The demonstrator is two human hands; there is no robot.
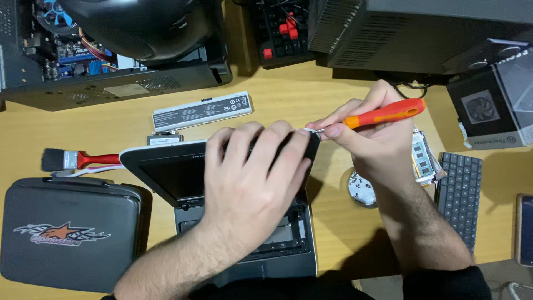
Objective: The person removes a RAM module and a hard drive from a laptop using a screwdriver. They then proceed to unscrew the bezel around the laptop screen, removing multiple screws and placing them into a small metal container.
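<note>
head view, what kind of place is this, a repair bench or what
Probably a home computer repair desk. A left hand steadies a small opened laptop on a wooden table, the right hand works a red-orange screwdriver, a removed battery pack lies nearby, and an open desktop case shows its motherboard.

Wooden desk (pixel 311 100) carrying laptop (pixel 244 244), white battery (pixel 201 111), red-handled brush (pixel 78 160), grey case (pixel 66 233), small keyboard (pixel 459 194) (right side), open computer case (pixel 111 61) sitting at back.
</note>
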